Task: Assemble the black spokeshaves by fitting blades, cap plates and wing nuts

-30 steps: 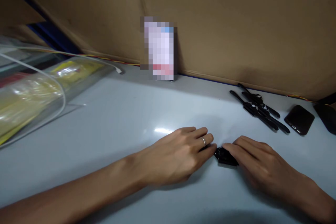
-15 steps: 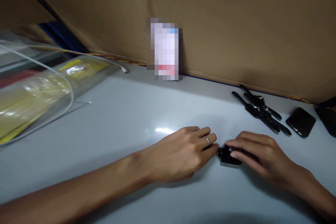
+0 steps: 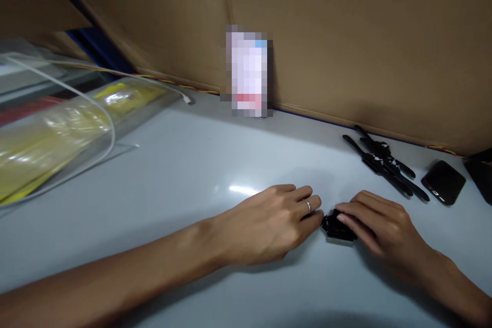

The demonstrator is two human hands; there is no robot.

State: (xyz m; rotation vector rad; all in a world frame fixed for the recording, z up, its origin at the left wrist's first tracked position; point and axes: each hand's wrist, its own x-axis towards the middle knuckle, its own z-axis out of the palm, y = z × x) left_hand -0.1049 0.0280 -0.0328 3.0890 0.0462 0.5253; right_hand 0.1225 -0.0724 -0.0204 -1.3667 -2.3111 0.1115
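A small black part [image 3: 335, 226] lies on the white table [image 3: 184, 174] between my two hands. My left hand [image 3: 269, 225], with a ring on one finger, lies palm down with its fingers close together, their tips at the part's left edge. My right hand [image 3: 378, 225] has its fingers curled over the part's right side and grips it. What the part is I cannot make out; most of it is hidden under my fingers.
Several black strap-like pieces [image 3: 384, 164] lie at the back right, with a dark phone-like object [image 3: 444, 182] beside them. A clear plastic bag with yellow contents [image 3: 57, 133] and a white cable [image 3: 161, 84] are at the left. A cardboard wall [image 3: 346, 36] stands behind, with a small card [image 3: 249, 73] leaning on it.
My right hand's fingers have curled in over the black part, which they only touched flat a second ago. The view has drifted slightly; my left hand stays put.
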